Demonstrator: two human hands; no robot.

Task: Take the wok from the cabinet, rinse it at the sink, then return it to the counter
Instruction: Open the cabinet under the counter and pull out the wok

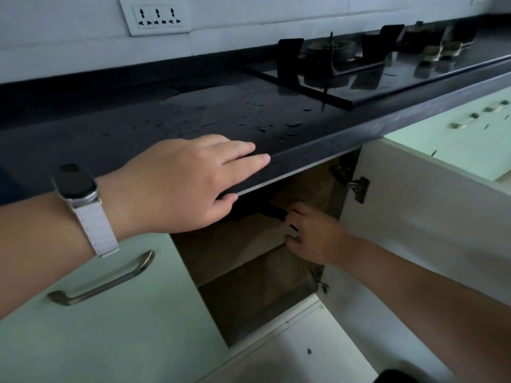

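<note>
Under the dark counter the cabinet stands open, its door swung out to the right. On the upper shelf lies the black wok, mostly hidden behind my left hand and the counter edge. Only its dark handle shows clearly. My right hand reaches inside and grips that handle. My left hand, with a watch on the wrist, rests on the counter's front edge, fingers flat on top and thumb under the lip.
A glass gas hob with pan supports sits on the counter at the right. Water drops lie on the counter ahead of my left hand. A shut green door with a metal handle is at the left. A wall socket is behind.
</note>
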